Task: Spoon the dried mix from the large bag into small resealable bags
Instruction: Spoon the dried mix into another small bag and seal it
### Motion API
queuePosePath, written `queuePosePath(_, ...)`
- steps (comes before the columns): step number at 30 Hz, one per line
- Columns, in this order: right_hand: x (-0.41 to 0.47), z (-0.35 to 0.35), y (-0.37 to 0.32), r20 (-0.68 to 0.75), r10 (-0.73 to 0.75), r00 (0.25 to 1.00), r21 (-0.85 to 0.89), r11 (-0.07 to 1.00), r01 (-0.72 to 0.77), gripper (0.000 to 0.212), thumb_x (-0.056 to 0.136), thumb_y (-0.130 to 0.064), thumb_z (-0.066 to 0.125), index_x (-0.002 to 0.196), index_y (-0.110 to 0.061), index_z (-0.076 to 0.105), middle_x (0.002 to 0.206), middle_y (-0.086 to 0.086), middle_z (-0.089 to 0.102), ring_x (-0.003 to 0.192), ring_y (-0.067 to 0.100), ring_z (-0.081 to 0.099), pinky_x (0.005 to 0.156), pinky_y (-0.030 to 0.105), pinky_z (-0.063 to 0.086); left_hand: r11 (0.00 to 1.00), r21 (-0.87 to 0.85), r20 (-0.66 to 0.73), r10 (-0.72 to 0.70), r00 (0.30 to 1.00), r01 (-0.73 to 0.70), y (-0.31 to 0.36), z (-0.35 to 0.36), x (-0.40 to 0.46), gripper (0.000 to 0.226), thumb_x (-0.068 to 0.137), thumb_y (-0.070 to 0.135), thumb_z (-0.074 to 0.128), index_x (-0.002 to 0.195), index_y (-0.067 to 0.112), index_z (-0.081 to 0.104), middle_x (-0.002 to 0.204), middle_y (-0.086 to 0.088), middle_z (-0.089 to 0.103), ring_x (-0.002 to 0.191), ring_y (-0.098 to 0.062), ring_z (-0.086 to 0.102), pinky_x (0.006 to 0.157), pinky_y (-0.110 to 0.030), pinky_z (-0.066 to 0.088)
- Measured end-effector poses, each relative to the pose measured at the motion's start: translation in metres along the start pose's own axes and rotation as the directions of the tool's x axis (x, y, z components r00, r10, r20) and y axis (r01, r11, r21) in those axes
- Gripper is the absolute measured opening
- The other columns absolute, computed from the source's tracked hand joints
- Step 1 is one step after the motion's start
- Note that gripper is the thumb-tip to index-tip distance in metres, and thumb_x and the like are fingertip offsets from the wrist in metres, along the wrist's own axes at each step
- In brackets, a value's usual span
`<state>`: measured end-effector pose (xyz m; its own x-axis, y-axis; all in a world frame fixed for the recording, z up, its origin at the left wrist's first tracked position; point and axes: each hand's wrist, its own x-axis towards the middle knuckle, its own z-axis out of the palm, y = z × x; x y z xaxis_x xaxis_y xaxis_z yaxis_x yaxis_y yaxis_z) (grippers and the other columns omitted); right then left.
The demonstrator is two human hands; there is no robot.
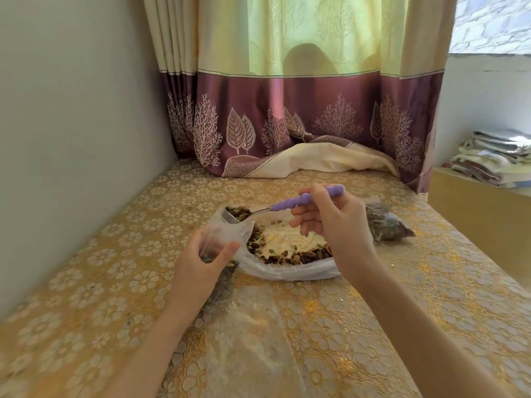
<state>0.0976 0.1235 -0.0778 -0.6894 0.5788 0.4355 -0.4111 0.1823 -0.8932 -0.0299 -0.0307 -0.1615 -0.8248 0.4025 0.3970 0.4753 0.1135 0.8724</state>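
Right hand (330, 225) pinches purple-handled spoon (290, 203); long axis near level, bowl pointing left, loaded over mouth of small bag (227, 234) gripped upright by left hand (201, 262). Large bag (287, 254) lies open mid-table (115, 254).

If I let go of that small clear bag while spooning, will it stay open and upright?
Probably not. The small bag looks like thin, floppy film; its mouth seems to stay open only because the left hand grips it. With little mix inside, it would likely slump and spill what the spoon adds.
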Motion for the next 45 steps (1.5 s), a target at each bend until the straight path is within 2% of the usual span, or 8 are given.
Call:
queuePosePath(4, -0.004, 0.008, 0.001, 0.134, -0.064, 0.989, -0.106, 0.991, 0.079, 0.017, 0.099, -0.007, 0.044, 0.091, -0.006, 0.059, 0.080, 0.003, 0.075, 0.060, 0.018, 0.063, 0.053, 0.023, 0.052, 1.000, -0.009, -0.004, -0.009, 1.000, 0.009, -0.001, -0.001, 0.001, 0.045, 0.065, 0.060, 0.063, 0.100, 0.033, 0.055, 0.083, 0.010, 0.065, 0.076, -0.004, 0.061, 0.063, -0.017, 0.047)
queuePosePath(7, -0.005, 0.008, 0.003, 0.166, -0.050, 0.985, -0.109, 0.992, 0.068, 0.016, 0.098, -0.004, 0.043, 0.095, -0.007, 0.058, 0.082, 0.003, 0.076, 0.064, 0.019, 0.063, 0.056, 0.024, 0.053, 0.999, -0.018, -0.010, -0.033, 0.999, 0.033, -0.002, 0.000, 0.001, 0.047, 0.065, 0.059, 0.064, 0.096, 0.025, 0.056, 0.091, -0.004, 0.064, 0.086, -0.021, 0.060, 0.073, -0.037, 0.049)
queuePosePath(11, -0.005, 0.002, 0.004, 0.166, -0.043, 0.985, -0.080, 0.995, 0.057, 0.019, 0.098, -0.002, 0.042, 0.095, -0.006, 0.060, 0.079, 0.001, 0.075, 0.063, 0.016, 0.065, 0.056, 0.022, 0.053, 0.998, -0.039, 0.005, -0.040, 0.999, 0.040, 0.001, -0.001, 0.000, 0.048, 0.066, 0.055, 0.065, 0.102, 0.024, 0.057, 0.093, 0.001, 0.065, 0.087, -0.014, 0.061, 0.078, -0.033, 0.050)
queuePosePath(16, -0.001, -0.026, 0.009, -0.012, 0.038, 0.999, 0.089, 0.995, -0.037, 0.021, 0.099, -0.009, 0.043, 0.089, -0.005, 0.062, 0.073, 0.004, 0.074, 0.062, 0.014, 0.066, 0.055, 0.020, 0.053, 1.000, 0.009, -0.012, -0.025, 1.000, 0.025, 0.001, -0.001, 0.000, 0.054, 0.069, 0.056, 0.061, 0.110, 0.021, 0.056, 0.098, 0.010, 0.062, 0.087, 0.000, 0.058, 0.070, -0.015, 0.044)
queuePosePath(21, 0.005, -0.072, 0.033, -0.239, 0.142, 0.961, 0.096, 0.988, -0.122, 0.031, 0.099, -0.021, 0.048, 0.076, -0.007, 0.065, 0.067, 0.005, 0.072, 0.060, 0.012, 0.064, 0.056, 0.018, 0.053, 1.000, 0.014, 0.006, -0.025, 1.000, 0.025, -0.001, -0.001, 0.001, 0.066, 0.070, 0.056, 0.061, 0.125, 0.019, 0.053, 0.116, 0.003, 0.061, 0.106, -0.015, 0.057, 0.093, -0.036, 0.046)
queuePosePath(26, 0.030, -0.104, 0.057, -0.290, 0.198, 0.936, 0.024, 0.980, -0.199, 0.035, 0.103, -0.028, 0.038, 0.087, -0.006, 0.059, 0.075, 0.008, 0.072, 0.063, 0.012, 0.056, 0.056, 0.020, 0.048, 1.000, 0.008, 0.000, -0.008, 1.000, 0.008, -0.001, 0.000, 0.001, 0.049, 0.070, 0.055, 0.062, 0.111, 0.030, 0.054, 0.102, 0.015, 0.063, 0.095, -0.003, 0.059, 0.076, -0.021, 0.044)
queuePosePath(36, 0.093, -0.110, 0.067, -0.273, 0.242, 0.931, -0.327, 0.887, -0.326, 0.038, 0.105, -0.024, 0.027, 0.079, -0.011, 0.052, 0.061, 0.005, 0.062, 0.051, 0.011, 0.054, 0.042, 0.018, 0.042, 0.999, 0.038, -0.022, -0.001, 1.000, 0.002, 0.004, 0.003, -0.002, 0.046, 0.069, 0.055, 0.060, 0.108, 0.033, 0.052, 0.098, 0.014, 0.061, 0.088, -0.001, 0.056, 0.067, -0.019, 0.039)
queuePosePath(45, 0.106, -0.100, 0.058, -0.048, 0.380, 0.924, -0.424, 0.830, -0.363, 0.044, 0.105, -0.022, 0.025, 0.069, -0.008, 0.046, 0.061, 0.016, 0.057, 0.043, 0.014, 0.042, 0.040, 0.021, 0.030, 0.998, 0.054, -0.019, 0.015, 1.000, -0.014, 0.004, 0.003, -0.002, 0.023, 0.071, 0.050, 0.061, 0.091, 0.045, 0.050, 0.089, 0.014, 0.061, 0.077, 0.013, 0.054, 0.062, -0.014, 0.037)
